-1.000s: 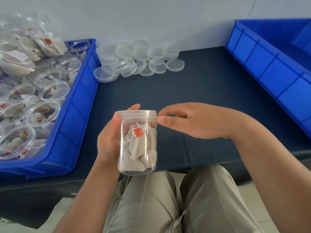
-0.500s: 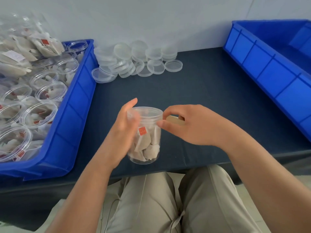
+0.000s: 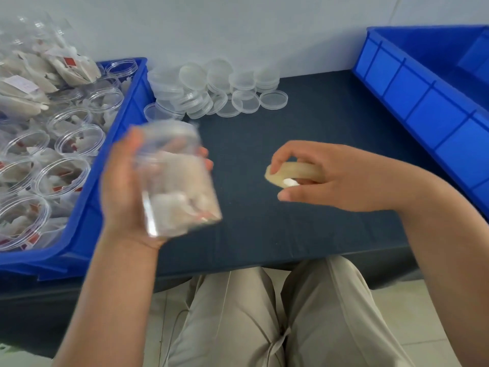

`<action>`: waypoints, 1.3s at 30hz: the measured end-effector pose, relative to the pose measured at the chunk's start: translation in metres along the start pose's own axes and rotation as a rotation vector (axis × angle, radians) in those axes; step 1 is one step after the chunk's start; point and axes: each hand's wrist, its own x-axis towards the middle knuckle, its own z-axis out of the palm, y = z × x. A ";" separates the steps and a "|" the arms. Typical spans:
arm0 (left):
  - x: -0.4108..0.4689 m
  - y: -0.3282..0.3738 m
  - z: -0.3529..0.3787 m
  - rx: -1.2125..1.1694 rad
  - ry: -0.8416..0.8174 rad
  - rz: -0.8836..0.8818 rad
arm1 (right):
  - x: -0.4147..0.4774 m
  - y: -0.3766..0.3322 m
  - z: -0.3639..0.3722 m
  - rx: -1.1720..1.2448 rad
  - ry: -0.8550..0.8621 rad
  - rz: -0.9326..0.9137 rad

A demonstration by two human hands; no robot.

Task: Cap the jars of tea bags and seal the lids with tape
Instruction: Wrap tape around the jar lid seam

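One jar (image 3: 174,178) of tea bags lies tilted in the left hand (image 3: 124,186), fingers wrapped round its wall, at nine o'clock over the dark table (image 3: 317,128). Blur hides whether its lid is on. At three o'clock the right hand (image 3: 330,178) grips a roll of tape (image 3: 291,173) between thumb and fingers. The jar looks light, made of thin clear plastic, stiff yet probably slippery. Holding it mid-wall should leave the lid seam free for taping. Spare lids (image 3: 217,86) lie at twelve o'clock.
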 end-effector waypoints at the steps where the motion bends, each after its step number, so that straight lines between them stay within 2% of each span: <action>1: 0.001 0.009 -0.009 -0.051 0.049 0.048 | -0.003 0.007 -0.002 -0.012 0.041 0.036; 3: 0.005 0.020 -0.022 -0.003 0.093 0.094 | -0.008 0.018 -0.002 0.018 0.123 0.076; 6: 0.010 0.012 -0.019 0.194 0.065 0.055 | -0.010 0.031 0.006 0.154 0.207 0.088; 8: 0.013 -0.002 -0.015 0.261 0.135 0.095 | -0.010 0.047 0.012 0.154 0.250 0.130; 14: 0.017 -0.050 -0.006 0.554 0.170 0.335 | -0.002 0.089 0.057 -0.278 0.412 0.269; 19: 0.014 -0.075 0.005 0.518 0.071 0.398 | 0.014 0.115 0.081 -0.468 0.491 0.256; 23: 0.012 -0.075 0.014 0.518 0.035 0.431 | 0.020 0.128 0.079 -0.452 0.534 0.242; 28: 0.013 -0.076 0.020 0.455 0.062 0.370 | 0.025 0.129 0.078 -0.415 0.508 0.321; 31: 0.012 -0.078 0.023 0.451 0.074 0.347 | 0.023 0.114 0.072 -0.558 0.420 0.400; 32: 0.011 -0.079 0.024 0.459 0.080 0.346 | 0.021 0.104 0.071 -0.559 0.447 0.371; 33: 0.011 -0.080 0.025 0.468 0.087 0.345 | 0.018 0.089 0.071 -0.450 0.516 0.310; 35: 0.011 -0.082 0.029 0.484 0.105 0.342 | 0.013 0.048 0.078 0.000 0.658 0.116; 36: 0.010 -0.083 0.032 0.485 0.106 0.338 | 0.013 0.029 0.085 0.223 0.655 0.023; 37: 0.010 -0.084 0.034 0.474 0.099 0.330 | 0.014 0.013 0.091 0.367 0.629 -0.042; 39: 0.008 -0.085 0.036 0.420 0.078 0.300 | 0.019 -0.007 0.100 0.470 0.625 -0.084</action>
